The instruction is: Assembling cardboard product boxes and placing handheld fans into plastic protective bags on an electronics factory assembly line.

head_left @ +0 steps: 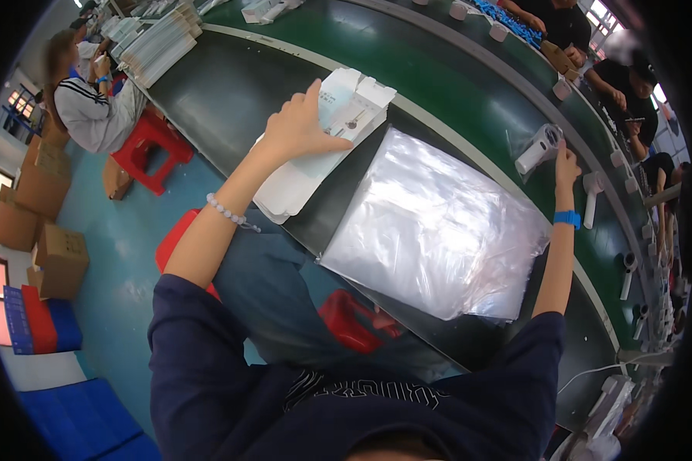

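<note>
left hand (298, 129) is open, thumb spread wide from the fingers, laid over a stack of flat white boxes (304, 175) on the dark bench (219, 88); the palm and thumb touch the top one. right hand (567, 167) reaches out over the green belt (580, 244), its fingers bent at the end of a clear bag with a white handled device (537, 150) inside; i cannot tell whether they grip it or only touch it.

the boxes are smooth thin card, with pale blue print, folded flat and slightly fanned at the near end. just right of them lies a broad stack of clear plastic bags (430, 219), glossy and rumpled, creased most at the right end, with uneven edges. a string of pale round beads (227, 213) circles the left wrist, and a blue band (567, 219) the right. another white device (593, 198), with a round head and a straight handle, lies bare beyond the right wrist.

part of the box stack is hidden under the left hand and forearm. glare washes out the middle of the bags. the bagged device is blurred by its wrapping, and things at the far right run into the dark rim, hard to make out.
</note>
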Action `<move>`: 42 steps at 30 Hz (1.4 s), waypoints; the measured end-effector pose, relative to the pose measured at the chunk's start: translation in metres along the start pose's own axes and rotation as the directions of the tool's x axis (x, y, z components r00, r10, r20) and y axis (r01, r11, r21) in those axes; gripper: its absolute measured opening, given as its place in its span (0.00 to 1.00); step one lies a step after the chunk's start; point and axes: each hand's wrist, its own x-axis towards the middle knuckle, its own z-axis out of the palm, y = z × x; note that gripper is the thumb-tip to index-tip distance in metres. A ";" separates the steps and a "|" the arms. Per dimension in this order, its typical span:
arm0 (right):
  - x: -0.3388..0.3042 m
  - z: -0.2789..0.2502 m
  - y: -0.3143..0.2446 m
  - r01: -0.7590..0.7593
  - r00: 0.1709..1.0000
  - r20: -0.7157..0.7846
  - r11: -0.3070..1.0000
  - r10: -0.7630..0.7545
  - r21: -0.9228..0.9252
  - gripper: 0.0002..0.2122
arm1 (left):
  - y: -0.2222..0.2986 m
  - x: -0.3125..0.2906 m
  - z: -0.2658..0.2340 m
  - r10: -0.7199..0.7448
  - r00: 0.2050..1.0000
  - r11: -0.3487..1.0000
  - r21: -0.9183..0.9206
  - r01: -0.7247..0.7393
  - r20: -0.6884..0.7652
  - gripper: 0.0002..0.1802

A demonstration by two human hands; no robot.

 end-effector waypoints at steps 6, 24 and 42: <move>-0.040 -0.058 -0.041 0.326 0.943 -0.084 0.944 -0.321 0.049 0.19 | 0.013 -0.007 -0.003 0.110 0.978 0.994 0.040 -0.105 -0.179 0.64; -0.245 -0.073 -0.221 0.525 0.577 0.271 0.604 -0.771 0.600 0.26 | 0.094 -0.060 -0.017 0.665 0.471 0.692 0.242 -0.680 -0.579 0.50; -0.225 -0.098 -0.219 0.379 0.570 0.426 0.684 -0.703 0.623 0.10 | 0.102 -0.060 -0.006 0.702 0.320 0.656 0.401 -0.640 -0.636 0.43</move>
